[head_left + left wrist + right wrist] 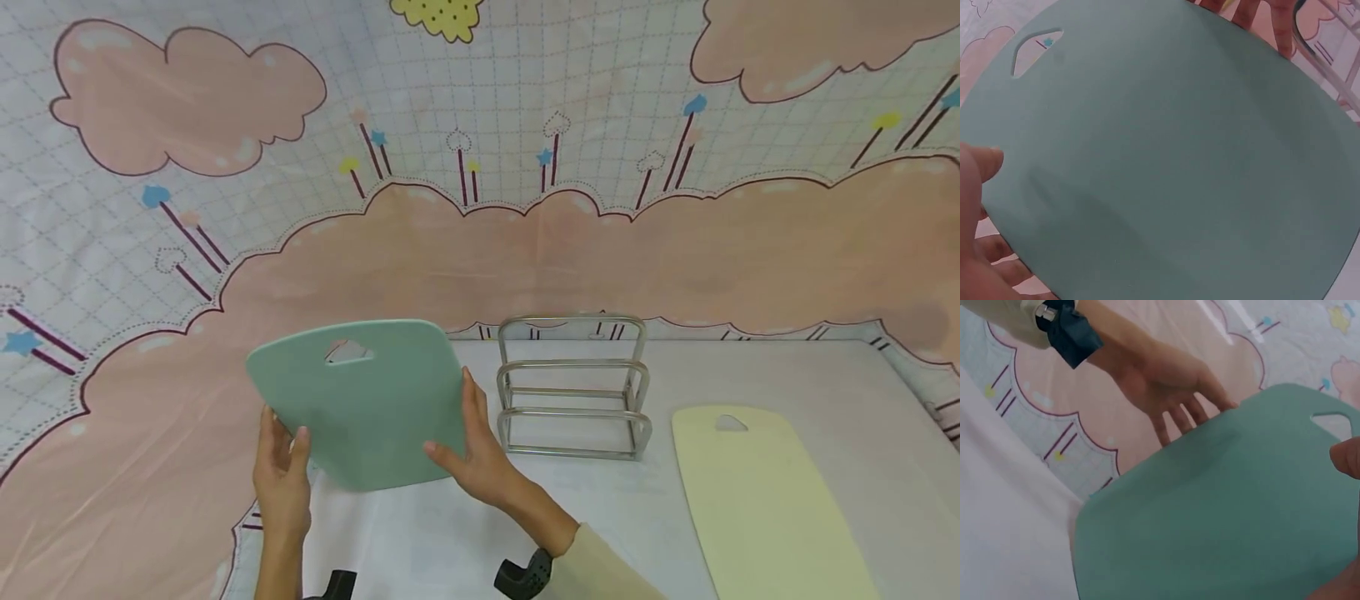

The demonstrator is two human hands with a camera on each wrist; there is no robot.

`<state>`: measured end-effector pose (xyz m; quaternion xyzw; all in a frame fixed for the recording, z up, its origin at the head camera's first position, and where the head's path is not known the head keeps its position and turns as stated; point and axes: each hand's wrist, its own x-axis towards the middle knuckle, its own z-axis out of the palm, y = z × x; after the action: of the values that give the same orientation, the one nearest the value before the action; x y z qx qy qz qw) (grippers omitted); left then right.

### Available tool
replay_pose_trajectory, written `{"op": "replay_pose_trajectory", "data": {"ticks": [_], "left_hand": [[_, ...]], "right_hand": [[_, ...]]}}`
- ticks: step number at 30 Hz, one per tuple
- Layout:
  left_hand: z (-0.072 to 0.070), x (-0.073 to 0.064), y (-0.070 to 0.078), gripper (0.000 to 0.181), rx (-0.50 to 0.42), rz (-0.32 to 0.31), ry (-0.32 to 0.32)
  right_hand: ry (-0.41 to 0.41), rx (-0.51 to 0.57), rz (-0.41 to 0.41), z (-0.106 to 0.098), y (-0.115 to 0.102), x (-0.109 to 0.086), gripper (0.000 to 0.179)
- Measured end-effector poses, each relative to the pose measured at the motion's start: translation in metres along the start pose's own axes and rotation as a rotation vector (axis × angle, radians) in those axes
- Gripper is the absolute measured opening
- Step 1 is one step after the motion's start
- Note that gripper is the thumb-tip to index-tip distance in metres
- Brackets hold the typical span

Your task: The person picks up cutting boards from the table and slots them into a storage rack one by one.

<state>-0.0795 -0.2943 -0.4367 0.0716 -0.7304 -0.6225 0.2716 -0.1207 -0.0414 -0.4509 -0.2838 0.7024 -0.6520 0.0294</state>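
A green cutting board (pixel 375 400) with a handle hole near its top edge is held up, tilted, over the white table. My left hand (pixel 281 483) holds its left edge; in the left wrist view the thumb (pixel 988 161) lies on the near face and the fingers reach behind. At the right edge my right hand (pixel 483 458) grips the board, thumb across the front, the other fingers mostly hidden behind it. A metal wire rack (pixel 570 364) stands just right of the board, and no board is in its slots.
A pale yellow cutting board (pixel 757 492) lies flat on the white table (pixel 600 508), right of the rack. Behind the table hangs a printed cloth (pixel 570 267) with pink clouds. Dark straps (pixel 525 575) sit at both wrists.
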Motion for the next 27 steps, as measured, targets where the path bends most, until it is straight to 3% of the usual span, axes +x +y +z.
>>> {"op": "replay_pose_trajectory", "data": {"ticks": [10, 18, 23, 27], "left_hand": [[0.003, 0.005, 0.002, 0.063, -0.052, 0.079, 0.009], [-0.002, 0.003, -0.004, 0.069, 0.026, -0.035, -0.014], [0.003, 0.007, -0.001, 0.068, -0.004, -0.025, -0.055], [0.004, 0.008, 0.002, 0.068, -0.037, -0.013, -0.049]], "right_hand": [[-0.045, -0.022, 0.006, -0.009, -0.002, 0.003, 0.097], [-0.058, -0.124, -0.004, -0.017, -0.003, -0.002, 0.092], [-0.020, -0.147, 0.005, -0.028, -0.011, -0.002, 0.093], [-0.045, -0.159, -0.027, -0.028, -0.011, -0.002, 0.093]]}}
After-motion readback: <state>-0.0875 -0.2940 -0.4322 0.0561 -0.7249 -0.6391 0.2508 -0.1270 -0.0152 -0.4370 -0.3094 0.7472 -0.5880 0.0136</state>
